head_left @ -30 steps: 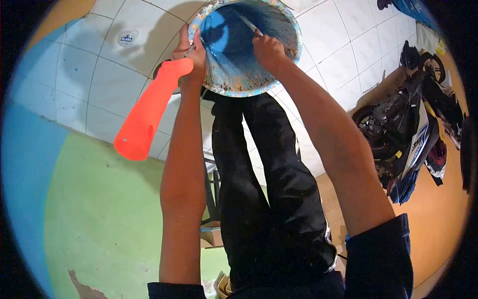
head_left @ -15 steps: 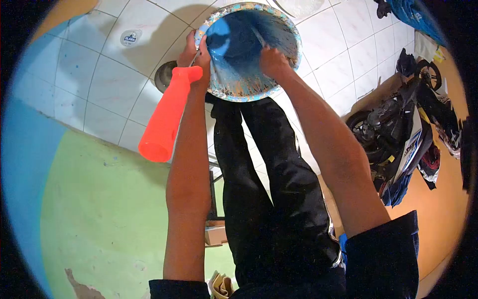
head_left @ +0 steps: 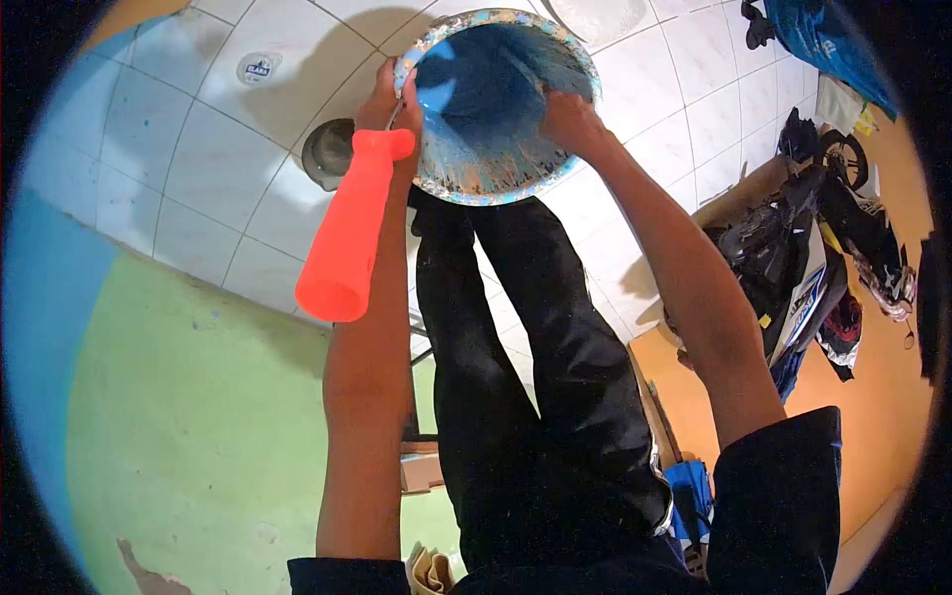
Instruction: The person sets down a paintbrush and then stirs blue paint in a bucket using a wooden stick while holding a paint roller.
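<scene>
A paint bucket (head_left: 496, 194) with a paint-spattered rim and blue paint inside is tilted towards me. My left hand (head_left: 393, 97) is closed at its left rim. From that hand a thin metal rod runs into a bright orange-red tool handle (head_left: 349, 233), which points down along my left forearm; the tool's other end is hidden. Inside the bucket's right side, my right hand (head_left: 575, 124) is curled into a fist around a thin stick (head_left: 540, 87), mostly hidden by hand and shadow.
A dark round bowl (head_left: 327, 156) stands left of the bucket on the white tiled floor (head_left: 223, 149). A white lid (head_left: 259, 68) lies farther left. At the right is a motorcycle (head_left: 793, 258) near an orange wall. A pale container (head_left: 600, 15) sits beyond the bucket.
My right hand has moved right inside the bucket, towards its right wall. The bucket and orange-red handle have shifted slightly right in view. My left hand keeps its hold.
</scene>
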